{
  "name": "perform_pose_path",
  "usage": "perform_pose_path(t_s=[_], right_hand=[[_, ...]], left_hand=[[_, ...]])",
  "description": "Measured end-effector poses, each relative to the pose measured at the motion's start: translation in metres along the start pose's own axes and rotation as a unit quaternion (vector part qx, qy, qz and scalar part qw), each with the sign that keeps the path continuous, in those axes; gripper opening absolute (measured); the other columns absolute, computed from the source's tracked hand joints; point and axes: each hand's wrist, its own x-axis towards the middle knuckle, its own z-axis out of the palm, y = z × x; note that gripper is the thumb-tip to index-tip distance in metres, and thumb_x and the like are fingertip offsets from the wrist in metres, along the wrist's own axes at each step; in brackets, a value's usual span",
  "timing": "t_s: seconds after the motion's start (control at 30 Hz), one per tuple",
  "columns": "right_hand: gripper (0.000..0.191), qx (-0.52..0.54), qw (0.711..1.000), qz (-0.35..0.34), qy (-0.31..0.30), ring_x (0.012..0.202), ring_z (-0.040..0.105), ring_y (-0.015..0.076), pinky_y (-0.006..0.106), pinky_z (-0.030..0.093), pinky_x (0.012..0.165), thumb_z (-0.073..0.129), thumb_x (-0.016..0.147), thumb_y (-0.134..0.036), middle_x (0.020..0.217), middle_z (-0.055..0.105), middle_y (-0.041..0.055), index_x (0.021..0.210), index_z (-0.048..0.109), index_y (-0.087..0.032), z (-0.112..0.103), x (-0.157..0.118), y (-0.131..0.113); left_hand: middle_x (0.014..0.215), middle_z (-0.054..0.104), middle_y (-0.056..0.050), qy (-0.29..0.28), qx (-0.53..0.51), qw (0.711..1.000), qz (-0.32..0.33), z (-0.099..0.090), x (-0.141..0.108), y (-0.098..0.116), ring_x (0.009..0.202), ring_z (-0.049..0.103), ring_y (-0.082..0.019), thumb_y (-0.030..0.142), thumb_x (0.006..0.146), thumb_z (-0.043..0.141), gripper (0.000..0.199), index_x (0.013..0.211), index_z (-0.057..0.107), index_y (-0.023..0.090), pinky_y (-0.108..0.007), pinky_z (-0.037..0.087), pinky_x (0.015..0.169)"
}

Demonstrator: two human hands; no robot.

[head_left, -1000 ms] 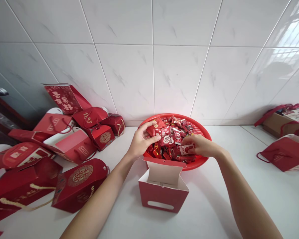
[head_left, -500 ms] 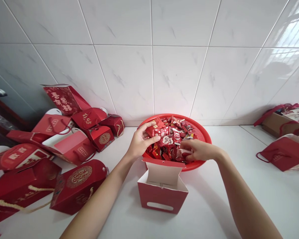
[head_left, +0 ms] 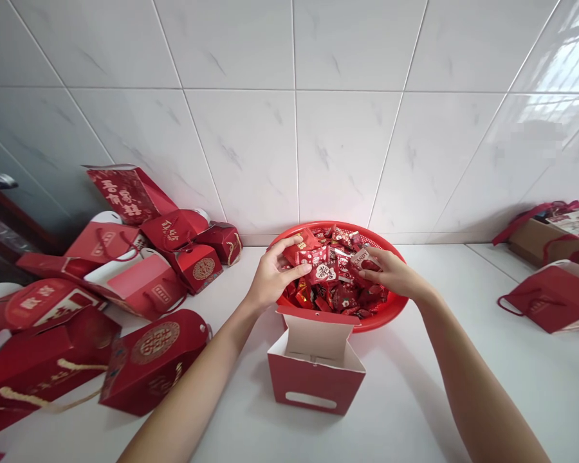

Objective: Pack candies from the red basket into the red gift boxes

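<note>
Over a red plastic basket (head_left: 396,308) of wrapped candies (head_left: 340,299), both my hands are closed on packets. My left hand (head_left: 273,273) pinches several red candy packets (head_left: 318,260), thumb on top; one in front has white dots and dark characters on a pale patch. In my right hand (head_left: 390,273), thumb and fingers grip a pinkish candy packet (head_left: 363,258) printed "CANDY", at the basket's right side. A red box (head_left: 316,386) with a white inside stands in front of the basket, its top open, a flap raised at the back and an oval slot in the front.
Several red gift boxes (head_left: 139,283) with cord handles crowd the counter's left side. On the right are another red box (head_left: 550,296) and a brown carton (head_left: 531,238) with things in it. A white tiled wall (head_left: 342,148) rises behind the white counter (head_left: 410,399).
My right hand has lifted out of the candies and moved slightly up, with the pinkish packet now showing in its fingers. The left hand has stayed nearly still with its packets.
</note>
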Motion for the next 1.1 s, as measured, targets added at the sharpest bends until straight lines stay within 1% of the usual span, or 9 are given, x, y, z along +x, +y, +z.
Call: perform_pose_path(t_s=[0.17, 0.23, 0.37, 0.5, 0.6, 0.73, 0.9, 1.0, 1.1], right_hand=[[0.037, 0.154, 0.987, 0.046, 0.007, 0.094, 0.068, 0.0273, 0.037, 0.06, 0.062, 0.076, 0.074, -0.038, 0.106, 0.07, 0.0065, 0.105, 0.064, -0.023, -0.001, -0.002, -0.003], [0.038, 0.176, 0.983, 0.049, 0.028, 0.087, 0.067, 0.0243, 0.036, 0.059, 0.061, 0.08, 0.07, -0.039, 0.104, 0.07, 0.0057, 0.101, 0.067, -0.022, -0.002, -0.002, -0.005], [0.037, 0.194, 0.976, 0.044, 0.086, 0.079, 0.062, 0.019, 0.032, 0.054, 0.063, 0.091, 0.056, -0.036, 0.093, 0.068, 0.0025, 0.081, 0.07, -0.02, -0.003, -0.001, -0.008], [0.04, 0.239, 0.964, 0.085, 0.075, 0.07, 0.061, 0.0185, 0.031, 0.051, 0.054, 0.095, 0.048, -0.037, 0.074, 0.063, -0.0006, 0.074, 0.071, -0.019, -0.001, -0.001, -0.013], [0.04, 0.278, 0.953, 0.099, 0.069, 0.069, 0.064, 0.021, 0.033, 0.054, 0.055, 0.095, 0.051, -0.041, 0.069, 0.064, -0.0005, 0.075, 0.071, -0.019, 0.003, -0.002, -0.018], [0.043, 0.297, 0.949, 0.073, 0.075, 0.077, 0.07, 0.0229, 0.034, 0.057, 0.064, 0.091, 0.063, -0.044, 0.085, 0.075, 0.005, 0.094, 0.076, -0.02, 0.009, -0.004, -0.023], [0.039, 0.313, 0.944, 0.07, 0.083, 0.065, 0.065, 0.0161, 0.029, 0.053, 0.056, 0.088, 0.067, -0.05, 0.078, 0.073, 0.0034, 0.085, 0.073, -0.019, 0.012, -0.006, -0.03], [0.039, 0.332, 0.935, 0.075, 0.095, 0.065, 0.066, 0.0155, 0.027, 0.053, 0.056, 0.091, 0.063, -0.046, 0.078, 0.073, 0.0016, 0.085, 0.073, -0.02, 0.012, -0.007, -0.034], [0.038, 0.356, 0.928, 0.064, 0.087, 0.065, 0.066, 0.0156, 0.028, 0.054, 0.059, 0.094, 0.059, -0.04, 0.076, 0.073, 0.0016, 0.084, 0.074, -0.019, 0.012, -0.006, -0.036]], left_hand=[[0.133, 0.068, -0.011, 0.001, -0.005, 1.0, 0.001, 0.0, 0.0, 0.0, 0.114, 0.068, -0.029, 0.035, 0.065, 0.088, 0.065, 0.124, 0.066, 0.02, -0.041, 0.054, 0.101], [0.134, 0.068, -0.011, 0.001, -0.008, 1.0, 0.001, 0.0, 0.0, 0.0, 0.115, 0.068, -0.029, 0.035, 0.065, 0.088, 0.065, 0.124, 0.066, 0.019, -0.041, 0.054, 0.101], [0.135, 0.067, -0.011, 0.006, -0.005, 1.0, -0.002, 0.001, 0.0, 0.001, 0.116, 0.067, -0.029, 0.035, 0.065, 0.088, 0.066, 0.124, 0.065, 0.018, -0.041, 0.053, 0.102], [0.135, 0.067, -0.011, 0.002, -0.005, 1.0, -0.002, 0.002, 0.0, 0.001, 0.117, 0.067, -0.029, 0.035, 0.065, 0.087, 0.066, 0.125, 0.064, 0.018, -0.041, 0.053, 0.102], [0.137, 0.066, -0.011, 0.003, -0.004, 1.0, 0.0, 0.002, 0.0, 0.001, 0.118, 0.067, -0.029, 0.034, 0.065, 0.087, 0.066, 0.124, 0.064, 0.018, -0.041, 0.053, 0.102], [0.137, 0.066, -0.011, 0.005, -0.006, 1.0, -0.001, 0.001, 0.0, 0.0, 0.118, 0.067, -0.029, 0.034, 0.065, 0.088, 0.066, 0.124, 0.065, 0.018, -0.041, 0.053, 0.102], [0.133, 0.068, -0.011, 0.008, -0.004, 1.0, 0.002, 0.001, 0.001, -0.001, 0.108, 0.07, -0.026, 0.034, 0.064, 0.088, 0.066, 0.123, 0.065, 0.017, -0.039, 0.055, 0.098], [0.128, 0.071, -0.01, 0.008, -0.002, 1.0, 0.004, 0.002, 0.001, -0.002, 0.103, 0.071, -0.024, 0.034, 0.064, 0.088, 0.065, 0.123, 0.066, 0.018, -0.038, 0.056, 0.096], [0.125, 0.072, -0.009, 0.008, -0.001, 1.0, 0.004, 0.001, 0.001, -0.002, 0.1, 0.071, -0.024, 0.034, 0.064, 0.088, 0.065, 0.123, 0.066, 0.018, -0.038, 0.057, 0.094]])
